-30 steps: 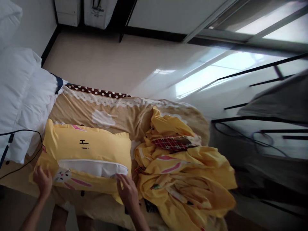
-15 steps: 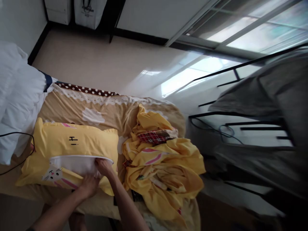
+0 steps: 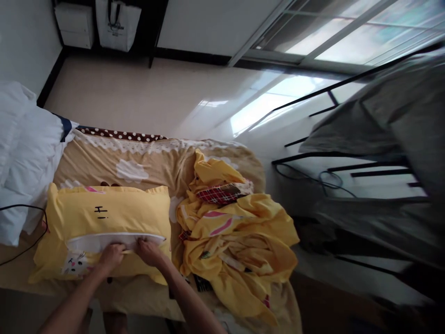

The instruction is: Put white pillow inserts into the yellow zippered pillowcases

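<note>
Yellow pillowcase (image 3: 104, 218) lies on the bed directly under both hands. Left hand (image 3: 111, 256) and right hand (image 3: 149, 250), side by side, pinch its opening edge over the white pillow (image 3: 104, 240). Risk: uneven pull could bunch the fabric. Crumpled yellow cover (image 3: 236, 250) lies just right.

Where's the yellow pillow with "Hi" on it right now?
In the head view the pillow lies at lower left on the tan bed, between the white duvet and the yellow sheets. Both hands, left and right, touch its open edge.
</note>
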Motion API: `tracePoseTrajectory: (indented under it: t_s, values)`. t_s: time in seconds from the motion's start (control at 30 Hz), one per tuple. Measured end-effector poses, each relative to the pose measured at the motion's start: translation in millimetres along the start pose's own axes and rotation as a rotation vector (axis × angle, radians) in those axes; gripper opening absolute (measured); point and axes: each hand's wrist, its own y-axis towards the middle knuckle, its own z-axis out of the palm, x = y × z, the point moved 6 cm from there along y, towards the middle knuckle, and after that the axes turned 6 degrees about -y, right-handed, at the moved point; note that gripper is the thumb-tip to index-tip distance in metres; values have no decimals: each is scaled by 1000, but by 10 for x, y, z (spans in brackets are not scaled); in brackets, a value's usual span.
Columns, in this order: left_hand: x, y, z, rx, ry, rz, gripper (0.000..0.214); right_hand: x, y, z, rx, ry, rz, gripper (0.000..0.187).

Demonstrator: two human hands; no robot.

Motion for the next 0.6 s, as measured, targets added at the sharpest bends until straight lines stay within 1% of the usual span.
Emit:
tracePoseTrajectory:
  t_s: [0.07, 0.13, 0.17, 0.2, 0.27, 0.33, 0.37, 0.4, 0.43, 0.47, 0.5, 0.53, 0.57, 0.6]
  values:
    - [299, -117, -95, -107, 41, 40, 33, -132, -284, -63, -41, -31, -24, 24]
    - [582, -320, -197, -268, 150, 117, 39, -238, -486, -150, -154, -74, -83, 23]
    - [715, -424, -230, -325, 221, 162, 44, -254, -545, -198, -224, -94, -119, 21]
    - [843, -510, -245, -347, 288, 205, 51, -238, -576, -245, -288, -109, -150, 21]
    - [1081, -593, -240, -291, 384, 272, 64, -112, -579, -341, -360, -97, -173, 23]
    - [1270, -578, -261, -235, 444, 303, 68, 107, -570, -472, -405, -34, -173, 24]
    - [1343, -546, -287, -230, 467, 301, 63, 223, -584, -551, -436, 10, -187, 24]
    - [1398, -507, -314, -232, 490, 296, 53, 315, -610, -628, -469, 67, -210, 24]
    - [1431, -470, -335, -239, 514, 299, 38, 355, -643, -696, -499, 143, -231, 24]
    - [1441, -443, -347, -249, 537, 313, 24, 314, -674, -749, -530, 244, -224, 23]
    - [1431, -430, -351, -261, 557, 337, 15, 169, -696, -781, -567, 390, -159, 21]
    - [1405, -435, -349, -277, 571, 363, 15, -72, -713, -776, -609, 563, -32, 20]
    - [1372, -457, -350, -299, 577, 381, 19, -369, -729, -720, -650, 739, 135, 25]
    - [1340, -499, -358, -329, 572, 386, 22, -683, -750, -610, -687, 912, 334, 36]
